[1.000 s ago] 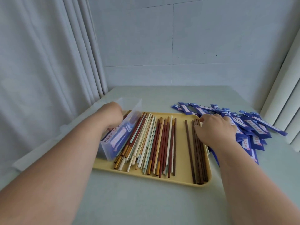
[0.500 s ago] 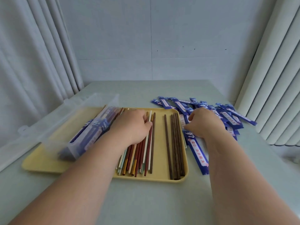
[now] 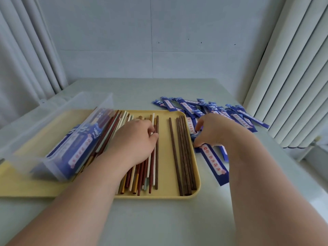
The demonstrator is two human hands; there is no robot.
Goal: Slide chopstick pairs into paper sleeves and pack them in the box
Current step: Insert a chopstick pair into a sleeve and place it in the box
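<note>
On the yellow tray (image 3: pixel 165 157), left hand (image 3: pixel 134 139) lies over the coloured chopsticks (image 3: pixel 142 174), grip curled down on them, thumb tip against a dark stick at the bunch's right edge; looks like it's pinching out a pair, can't tell which sticks. Right hand (image 3: pixel 213 130) is off the tray, just beside its right rim, grip pinching the far end of the nearest sleeve (image 3: pixel 213 162), index finger lifted. That sleeve lies flat on the table (image 3: pixel 159 219), long axis running near-to-far with a slight slant, roughly parallel to the chopsticks, so the pair sits to the sleeve's left with the brown chopsticks (image 3: pixel 184 157) between them. Left hand is nearer the sticks, right nearer the sleeves; likely little turning is needed to line stick tips up with the sleeve mouth, though which end is open can't be told. More sleeves (image 3: pixel 239 118) are heaped farther right. Clear box (image 3: pixel 53 125) rests on the tray's left part, leaning onto the chopsticks, with sleeved pairs (image 3: pixel 79 148) inside. Versus one second ago: left hand has left the box and come onto the loose chopsticks; right hand has moved from the brown sticks to the sleeves. Versus half a second ago, nearly unchanged.
</note>
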